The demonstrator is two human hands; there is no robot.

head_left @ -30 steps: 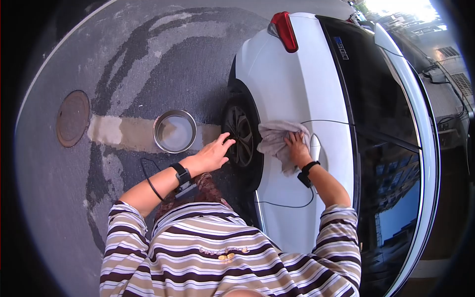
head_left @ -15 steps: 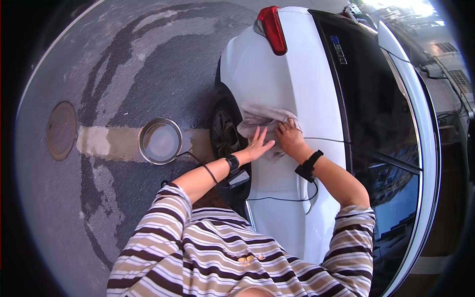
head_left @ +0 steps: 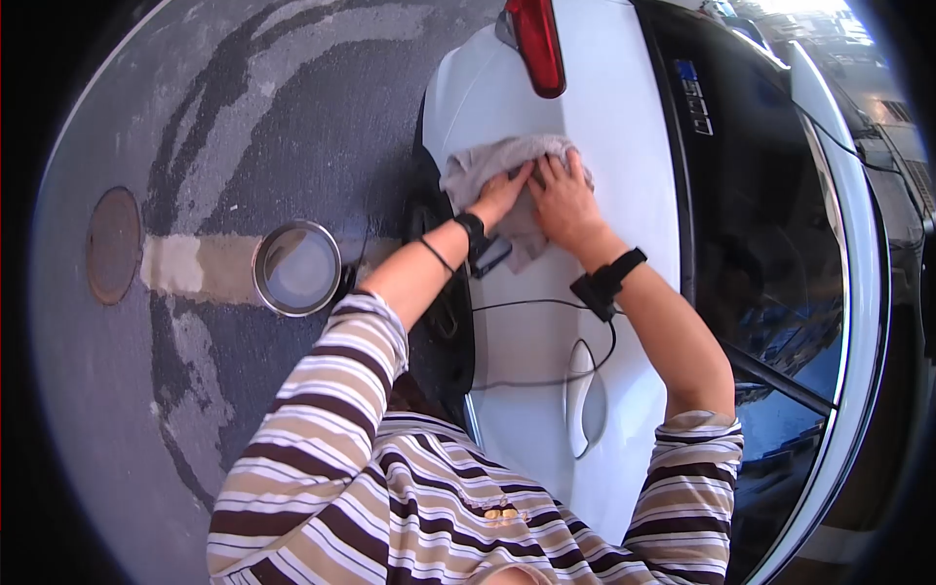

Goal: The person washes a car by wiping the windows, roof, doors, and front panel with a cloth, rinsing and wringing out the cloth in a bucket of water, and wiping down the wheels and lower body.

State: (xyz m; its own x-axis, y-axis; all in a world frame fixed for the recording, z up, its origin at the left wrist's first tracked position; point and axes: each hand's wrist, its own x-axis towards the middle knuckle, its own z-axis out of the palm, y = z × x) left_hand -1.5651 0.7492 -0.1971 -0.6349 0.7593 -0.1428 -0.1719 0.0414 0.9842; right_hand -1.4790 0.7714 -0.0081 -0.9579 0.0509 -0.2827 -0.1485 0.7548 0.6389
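Observation:
A damp-looking greyish cloth [head_left: 478, 168] lies bunched against the white rear side panel of a car [head_left: 619, 146], below the red tail light [head_left: 539, 49]. My right hand [head_left: 567, 207] presses on the cloth with bent fingers gripping its folds. Close beside it, my left hand [head_left: 499, 195] also holds the cloth, its fingertips meeting those of the right; part of its fingers is hard to see. Each wrist wears a black strap, and a thin dark cable hangs between them across the panel.
A round metal basin [head_left: 297, 268] with cloudy liquid stands on the wet pavement to the left. Farther left lies a round manhole cover [head_left: 114, 246]. The rear wheel [head_left: 439, 273] is partly behind my left arm. A door handle [head_left: 583, 400] sits nearer my body.
Both hands and the cloth have moved up the panel toward the tail light. My left hand, earlier spread at the cloth's edge, now rests on it beside the right.

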